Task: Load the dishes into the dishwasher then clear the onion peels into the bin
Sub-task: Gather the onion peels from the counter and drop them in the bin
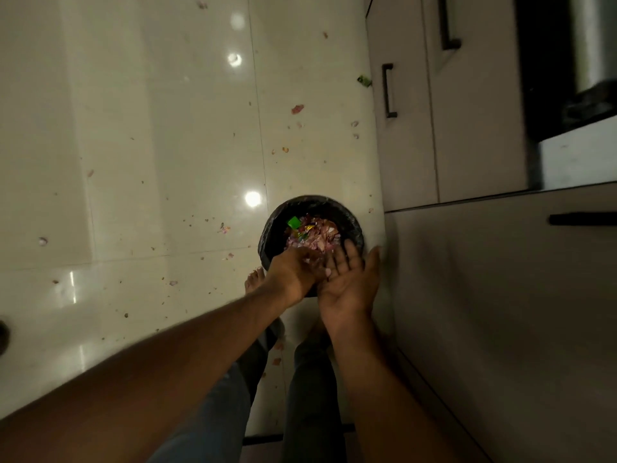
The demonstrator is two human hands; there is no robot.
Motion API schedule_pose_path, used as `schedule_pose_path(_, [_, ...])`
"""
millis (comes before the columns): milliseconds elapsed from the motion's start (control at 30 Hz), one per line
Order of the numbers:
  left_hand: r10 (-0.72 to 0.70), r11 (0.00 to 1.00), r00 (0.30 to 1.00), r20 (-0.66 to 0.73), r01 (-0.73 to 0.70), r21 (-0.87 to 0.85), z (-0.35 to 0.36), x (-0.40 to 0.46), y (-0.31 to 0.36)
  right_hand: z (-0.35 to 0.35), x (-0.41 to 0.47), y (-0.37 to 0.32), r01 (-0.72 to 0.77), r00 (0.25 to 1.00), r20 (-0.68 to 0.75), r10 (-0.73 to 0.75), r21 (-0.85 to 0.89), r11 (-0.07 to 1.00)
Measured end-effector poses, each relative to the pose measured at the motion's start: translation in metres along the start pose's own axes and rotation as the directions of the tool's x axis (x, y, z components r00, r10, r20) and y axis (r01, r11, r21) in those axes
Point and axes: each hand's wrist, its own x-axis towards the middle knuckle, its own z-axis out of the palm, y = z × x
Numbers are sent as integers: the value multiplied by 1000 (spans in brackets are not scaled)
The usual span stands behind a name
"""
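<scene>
Over the bin [355, 225] on the floor, I've got both hands together. My right hand [347, 285] is flat, palm up, fingers loose, and my left hand [293, 272] is brushing peels off it, fingers straightish, not clamped on anything. Most onion peels [317, 237] are already in the bin, but loose scraps [297, 109] are scattered across the floor tiles [133, 145]. They're papery and feather-light, so I reckon pinching won't work well; better to sweep them into a pile and scoop from underneath.
</scene>
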Motion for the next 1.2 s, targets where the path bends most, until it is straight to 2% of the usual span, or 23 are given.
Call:
schedule_pose_path(100, [65, 988, 995, -75, -54, 142, -15, -15, 15, 8, -45, -17, 42, 999, -2, -42, 9, 999])
schedule_pose_path(200, [119, 952, 990, -74, -93, 290, -35, -46, 46, 15, -84, -37, 53, 999, -11, -53, 27, 998])
schedule_pose_path(367, [236, 881, 971, 38, -230, 414, -66, -109, 91, 28, -151, -73, 12, 1000, 20, -13, 58, 998])
schedule_pose_path(500, [281, 806, 951, 127, -306, 507, -82, -156, 125, 28, -204, -92, 52, 995, 76, -60, 108, 993])
schedule_pose_path(567, [298, 755, 935, 191, -354, 552, -84, -175, 146, 24, -229, -101, 76, 990, 101, -94, 175, 982])
schedule_pose_path(667, [334, 623, 897, 290, -441, 646, -78, -205, 176, 18, -261, -111, 108, 984, 112, -139, 241, 964])
schedule_pose_path(833, [389, 421, 801, 456, -595, 685, -41, -255, 215, -6, -310, -129, 254, 951, 93, -295, 312, 916])
schedule_pose_path(1033, [447, 185, 611, 654, -778, 601, 37, -329, 231, -83, -383, -142, 480, 871, -109, -479, 401, 780])
schedule_pose_path(1200, [433, 104, 466, 772, -876, 471, 102, -406, 208, -162, -457, -121, 621, 775, -264, -574, 490, 612])
